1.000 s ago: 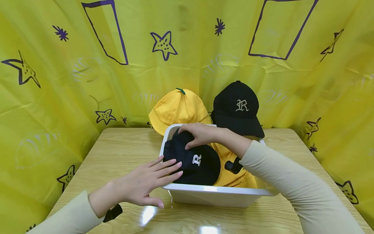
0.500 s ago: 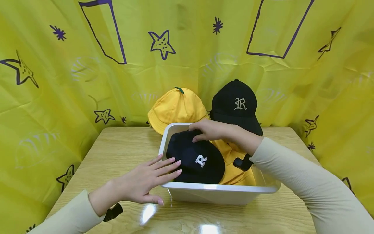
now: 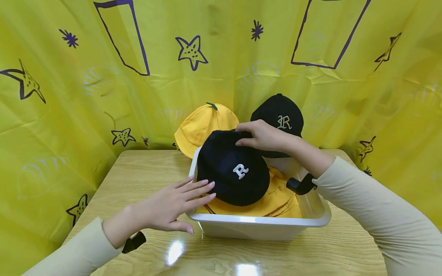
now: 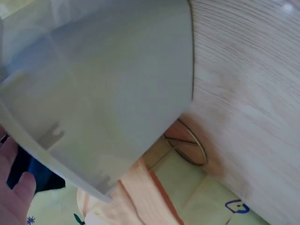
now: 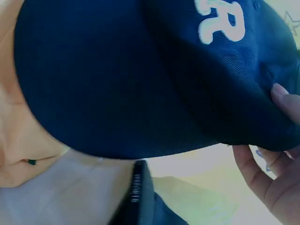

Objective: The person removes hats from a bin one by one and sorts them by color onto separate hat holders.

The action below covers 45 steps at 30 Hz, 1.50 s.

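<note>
- I see the right hand (image 3: 265, 135) pinch a black cap (image 3: 224, 170) over yellow cloth (image 3: 281, 199).
- The left hand (image 3: 164, 207) spreads its fingers by the white box (image 3: 259, 220), holding nothing.

On the pale wood-grain bench (image 3: 148, 172) stands the rectangular white plastic tub (image 3: 255, 221), the brimmed yellow cloth headwear (image 3: 281, 193) inside. Above that, over the tub's left half, is the black cloth cap with a white R (image 3: 226, 174), the right hand (image 3: 266, 136) at its far edge, the left hand (image 3: 169, 205) at the tub's near left corner. Behind the tub are, to the left, the yellow cloth bucket hat with a green leaf (image 3: 203, 128) and, to the right, the black cloth cap with a grey R (image 3: 271, 113). The yellow fabric curtain (image 3: 155, 103) runs behind and beside the bench
</note>
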Available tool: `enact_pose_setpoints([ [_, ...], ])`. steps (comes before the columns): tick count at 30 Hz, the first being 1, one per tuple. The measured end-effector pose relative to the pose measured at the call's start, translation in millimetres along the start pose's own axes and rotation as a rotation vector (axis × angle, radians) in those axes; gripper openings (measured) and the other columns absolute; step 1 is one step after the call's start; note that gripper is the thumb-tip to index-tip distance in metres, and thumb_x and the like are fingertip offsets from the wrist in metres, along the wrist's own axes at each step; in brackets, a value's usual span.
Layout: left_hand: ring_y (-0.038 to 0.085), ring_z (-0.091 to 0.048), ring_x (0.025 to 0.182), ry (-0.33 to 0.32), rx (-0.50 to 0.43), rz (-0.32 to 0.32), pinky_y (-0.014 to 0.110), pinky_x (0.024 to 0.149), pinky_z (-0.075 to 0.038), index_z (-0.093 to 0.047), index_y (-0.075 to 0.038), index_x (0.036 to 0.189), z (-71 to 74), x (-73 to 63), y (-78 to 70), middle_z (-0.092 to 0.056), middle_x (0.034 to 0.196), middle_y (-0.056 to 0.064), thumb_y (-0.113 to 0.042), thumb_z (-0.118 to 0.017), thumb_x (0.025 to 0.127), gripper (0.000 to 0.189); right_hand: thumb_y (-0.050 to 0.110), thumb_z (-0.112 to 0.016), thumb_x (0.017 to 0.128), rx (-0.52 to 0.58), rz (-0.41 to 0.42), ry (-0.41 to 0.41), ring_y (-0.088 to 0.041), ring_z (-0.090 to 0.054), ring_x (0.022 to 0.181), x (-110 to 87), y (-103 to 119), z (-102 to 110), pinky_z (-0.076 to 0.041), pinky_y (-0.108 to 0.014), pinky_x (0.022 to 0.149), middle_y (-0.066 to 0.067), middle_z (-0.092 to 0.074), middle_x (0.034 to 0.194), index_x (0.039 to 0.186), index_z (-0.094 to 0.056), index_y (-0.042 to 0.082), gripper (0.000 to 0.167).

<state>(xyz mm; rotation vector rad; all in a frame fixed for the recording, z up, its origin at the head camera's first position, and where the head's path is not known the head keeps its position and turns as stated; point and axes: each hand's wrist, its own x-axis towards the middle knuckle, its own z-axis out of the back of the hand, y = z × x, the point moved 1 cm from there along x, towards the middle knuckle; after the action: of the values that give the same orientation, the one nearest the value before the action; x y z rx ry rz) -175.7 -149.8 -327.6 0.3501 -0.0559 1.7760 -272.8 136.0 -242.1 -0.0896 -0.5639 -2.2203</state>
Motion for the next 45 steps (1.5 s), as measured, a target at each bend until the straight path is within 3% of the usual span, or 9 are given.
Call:
enact_pose_setpoints([
  [5, 0.029, -0.037, 0.136, -0.116, -0.097, 0.024, 0.048, 0.108, -0.033, -0.044, 0.000, 0.139, 16.9, 16.1, 6.4, -0.041, 0.146, 0.016, -0.043, -0.051, 0.095, 0.061, 0.015, -0.067, 0.088, 0.023, -0.127, -0.053, -0.017, -0.054, 0.070, -1.6, 3.7, 13.2, -0.044, -0.031, 0.066, -0.005, -0.062, 0.079, 0.094, -0.063, 0.005, 0.013],
  [9, 0.030, -0.041, 0.133, -0.192, -0.047, 0.003, 0.049, 0.106, -0.035, -0.049, 0.002, 0.134, 26.1, 28.9, 11.4, -0.044, 0.143, 0.018, -0.035, -0.066, 0.088, 0.061, 0.019, -0.066, 0.089, 0.058, -0.197, -0.086, -0.017, -0.055, 0.072, -1.8, 5.7, 23.6, -0.044, -0.030, 0.067, -0.005, -0.063, 0.079, 0.092, -0.064, 0.006, 0.014],
  [19, 0.026, -0.042, 0.133, -0.163, 0.097, -0.046, 0.045, 0.108, -0.034, -0.050, -0.008, 0.136, 28.0, 52.7, 11.4, -0.046, 0.142, 0.014, -0.028, -0.081, 0.074, 0.072, 0.017, -0.067, 0.088, 0.261, -0.388, -0.179, -0.017, -0.051, 0.059, -8.3, 3.4, 42.1, -0.040, -0.023, 0.057, -0.002, -0.043, 0.060, 0.074, -0.050, 0.004, 0.025],
  [25, 0.022, -0.048, 0.129, -0.226, 0.203, -0.087, 0.040, 0.107, -0.037, -0.056, -0.010, 0.131, 21.6, 68.9, 11.1, -0.053, 0.137, 0.009, -0.016, -0.079, 0.075, 0.062, 0.014, -0.064, 0.090, 0.478, -0.508, -0.124, -0.013, -0.060, 0.061, -10.8, -2.2, 44.9, -0.050, -0.025, 0.057, -0.001, -0.050, 0.064, 0.076, -0.049, 0.004, 0.023],
  [29, 0.021, -0.050, 0.127, -0.247, 0.277, -0.141, 0.038, 0.105, -0.039, -0.057, -0.012, 0.130, 19.8, 76.3, 8.6, -0.054, 0.136, 0.009, -0.030, -0.083, 0.069, 0.069, 0.014, -0.063, 0.091, 0.584, -0.579, -0.093, -0.012, -0.065, 0.066, -15.7, -5.9, 45.8, -0.055, -0.027, 0.062, -0.001, -0.059, 0.074, 0.089, -0.056, 0.002, 0.014],
  [32, 0.020, -0.050, 0.127, -0.230, 0.333, -0.158, 0.037, 0.104, -0.040, -0.055, -0.012, 0.132, 19.3, 79.0, 6.7, -0.053, 0.137, 0.008, -0.039, -0.085, 0.062, 0.081, 0.015, -0.062, 0.092, 0.641, -0.615, -0.096, -0.011, -0.066, 0.066, -18.6, -8.7, 48.2, -0.056, -0.027, 0.063, -0.001, -0.063, 0.078, 0.099, -0.057, -0.001, 0.018],
  [35, 0.019, -0.052, 0.124, -0.242, 0.409, -0.166, 0.035, 0.101, -0.043, -0.055, -0.011, 0.132, 15.8, 84.0, 7.3, -0.054, 0.136, 0.008, -0.025, -0.079, 0.075, 0.064, 0.016, -0.062, 0.092, 0.693, -0.644, -0.119, -0.009, -0.064, 0.065, -20.6, -11.3, 51.1, -0.055, -0.025, 0.062, 0.001, -0.062, 0.078, 0.103, -0.055, -0.001, 0.022],
  [40, 0.017, -0.061, 0.109, -0.374, 0.541, -0.199, 0.028, 0.085, -0.051, -0.064, -0.011, 0.120, 12.3, 92.9, 12.0, -0.065, 0.120, 0.005, -0.004, -0.050, 0.096, 0.029, 0.018, -0.062, 0.091, 0.732, -0.674, -0.164, -0.009, -0.059, 0.064, -28.3, -16.8, 52.3, -0.054, -0.025, 0.063, 0.002, -0.058, 0.073, 0.091, -0.057, 0.005, 0.014],
  [45, 0.015, -0.063, 0.083, -0.533, 0.536, -0.184, 0.022, 0.061, -0.050, -0.070, -0.010, 0.099, 20.7, 92.0, 17.3, -0.068, 0.094, 0.001, -0.004, -0.050, 0.095, 0.022, 0.016, -0.069, 0.085, 0.596, -0.584, -0.302, -0.009, -0.057, 0.065, -42.1, -27.4, 47.1, -0.049, -0.021, 0.062, 0.005, -0.059, 0.068, 0.087, -0.060, 0.008, 0.012],
])
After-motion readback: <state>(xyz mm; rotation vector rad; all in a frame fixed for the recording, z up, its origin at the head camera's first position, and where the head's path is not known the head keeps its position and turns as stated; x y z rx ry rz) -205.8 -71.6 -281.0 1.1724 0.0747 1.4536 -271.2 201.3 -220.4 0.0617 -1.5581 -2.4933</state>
